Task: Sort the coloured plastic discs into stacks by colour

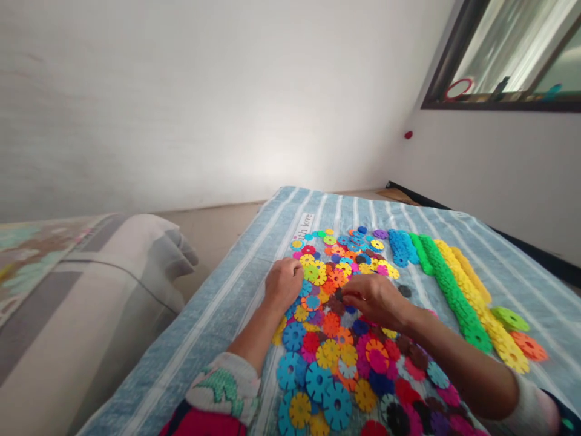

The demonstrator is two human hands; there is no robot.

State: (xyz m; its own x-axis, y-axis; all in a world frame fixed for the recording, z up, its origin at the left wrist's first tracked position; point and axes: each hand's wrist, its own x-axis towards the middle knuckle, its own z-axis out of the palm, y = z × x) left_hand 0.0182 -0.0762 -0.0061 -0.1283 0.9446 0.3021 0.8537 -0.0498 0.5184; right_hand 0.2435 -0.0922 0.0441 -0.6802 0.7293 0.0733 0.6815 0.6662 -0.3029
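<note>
Many notched plastic interlocking discs in mixed colours lie spread over the striped cloth. At the left edge of this pile my left hand is closed, its fingers curled beside some yellow discs; what it holds, if anything, is hidden. My right hand reaches in from the right over the middle of the pile. Its fingers are pinched together, and a dark brown disc shows at their tips. One loose dark grey disc lies just beyond that hand.
To the right lie linked rows of discs: blue, green and yellow. Near their close end are a lime disc and an orange disc. A covered padded piece stands left, beyond a gap. Walls rise behind.
</note>
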